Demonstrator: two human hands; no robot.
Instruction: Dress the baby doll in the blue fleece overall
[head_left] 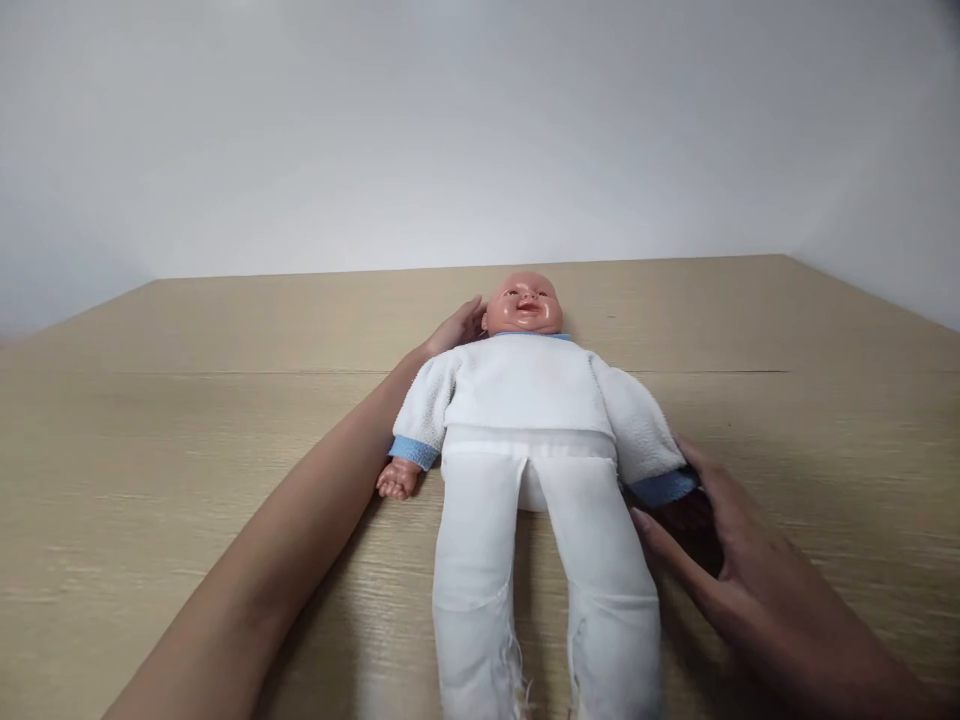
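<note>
A baby doll (532,390) in a white fleece top with blue cuffs and white trousers lies on its back on the wooden table (187,450). Its bald head points away from me. My left hand (461,325) rests beside the head with its fingers stretched out; part of it is hidden behind the head. Near the blue cuff (665,488) on the right side is my right hand (739,550). Its thumb and fingers are spread, with the thumb by the doll's hip and the fingers by the sleeve. The doll's hand there is in shadow between them.
A pale wall (480,130) stands behind the table's far edge. A thin seam (262,373) runs across the tabletop. The doll's lower legs run out of the bottom of the view, and loose threads (520,670) hang from the trousers.
</note>
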